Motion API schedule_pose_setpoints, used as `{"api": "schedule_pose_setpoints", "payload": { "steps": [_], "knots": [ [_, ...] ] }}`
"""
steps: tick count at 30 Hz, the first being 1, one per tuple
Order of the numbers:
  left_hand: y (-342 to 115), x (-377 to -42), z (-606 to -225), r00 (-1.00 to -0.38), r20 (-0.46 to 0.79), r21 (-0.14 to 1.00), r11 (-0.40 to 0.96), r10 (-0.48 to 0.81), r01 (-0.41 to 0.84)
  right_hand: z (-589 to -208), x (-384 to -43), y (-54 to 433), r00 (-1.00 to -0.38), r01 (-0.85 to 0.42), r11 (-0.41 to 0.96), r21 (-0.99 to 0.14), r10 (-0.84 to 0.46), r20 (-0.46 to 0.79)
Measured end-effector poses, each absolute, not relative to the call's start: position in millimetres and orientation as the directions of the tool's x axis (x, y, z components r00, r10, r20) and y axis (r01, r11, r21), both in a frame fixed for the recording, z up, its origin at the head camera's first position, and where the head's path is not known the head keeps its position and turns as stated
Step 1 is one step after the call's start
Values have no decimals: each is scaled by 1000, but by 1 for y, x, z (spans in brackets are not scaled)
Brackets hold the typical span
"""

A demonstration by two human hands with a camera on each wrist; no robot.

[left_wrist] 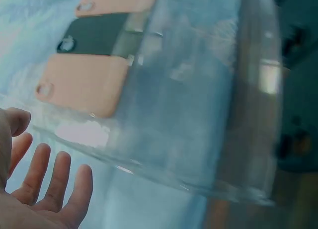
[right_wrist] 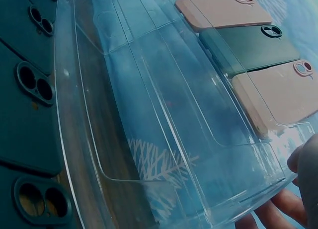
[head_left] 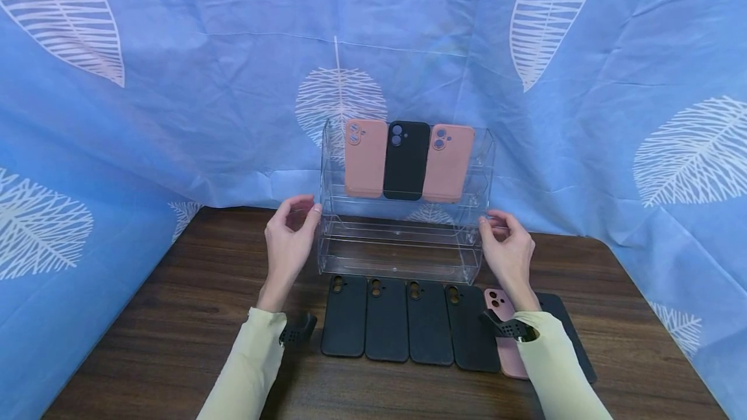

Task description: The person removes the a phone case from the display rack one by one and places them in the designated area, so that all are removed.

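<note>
A clear tiered display stand (head_left: 399, 271) stands on the table. On its top tier lean a pink phone case (head_left: 366, 164), a black phone case (head_left: 406, 167) and a second pink case (head_left: 448, 167). My left hand (head_left: 292, 236) is beside the stand's left side; in the left wrist view its fingers (left_wrist: 59, 177) are spread and loosely bent, holding nothing. At the stand's right side, my right hand (head_left: 508, 248) has its thumb on one face of the clear side panel and fingers behind, pinching it. The lower tiers hold no cases.
In front of the stand lies a row of several black phone cases (head_left: 387, 323), with a pink case (head_left: 512, 358) and another black case (head_left: 569, 336) partly under the right forearm. A blue leaf-patterned cloth (head_left: 245, 96) hangs behind the dark wooden table (head_left: 175, 329).
</note>
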State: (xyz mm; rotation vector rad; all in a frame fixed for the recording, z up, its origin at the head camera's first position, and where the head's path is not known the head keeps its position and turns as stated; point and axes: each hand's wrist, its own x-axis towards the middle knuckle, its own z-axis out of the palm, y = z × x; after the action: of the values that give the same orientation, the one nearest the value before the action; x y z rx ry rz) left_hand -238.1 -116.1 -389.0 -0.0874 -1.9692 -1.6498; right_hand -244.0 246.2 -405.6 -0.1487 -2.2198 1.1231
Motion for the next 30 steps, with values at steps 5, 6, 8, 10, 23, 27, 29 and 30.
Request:
{"api": "schedule_pose_setpoints", "payload": {
  "steps": [5, 6, 8, 10, 23, 27, 29, 30],
  "knots": [
    [-104, -248, -358, -832, 486, 873, 201, -268, 445, -406, -247, 247, -789, -157, 622, -767, 388, 476],
    [-102, -250, -352, -829, 495, 868, 200, -259, 455, -407, -248, 247, -791, -152, 619, -771, 391, 470],
    [-97, -256, -343, -823, 515, 856, 200, -240, 477, -407, -248, 246, -795, -145, 615, -775, 394, 461],
    [-93, -263, -334, -817, 532, 845, 208, -223, 493, -407, -248, 246, -798, -141, 609, -781, 397, 454],
    [-72, -292, -314, -818, 547, 826, 271, -179, 494, -408, -247, 245, -805, -176, 582, -794, 379, 456],
    [-67, -295, -312, -819, 546, 820, 314, -178, 479, -408, -248, 245, -804, -188, 576, -796, 375, 462],
    [-65, -297, -312, -820, 542, 819, 336, -184, 466, -409, -248, 245, -804, -191, 573, -797, 374, 462],
    [-64, -298, -312, -820, 541, 818, 346, -189, 460, -409, -248, 245, -805, -190, 572, -798, 374, 460]
  ]
}}
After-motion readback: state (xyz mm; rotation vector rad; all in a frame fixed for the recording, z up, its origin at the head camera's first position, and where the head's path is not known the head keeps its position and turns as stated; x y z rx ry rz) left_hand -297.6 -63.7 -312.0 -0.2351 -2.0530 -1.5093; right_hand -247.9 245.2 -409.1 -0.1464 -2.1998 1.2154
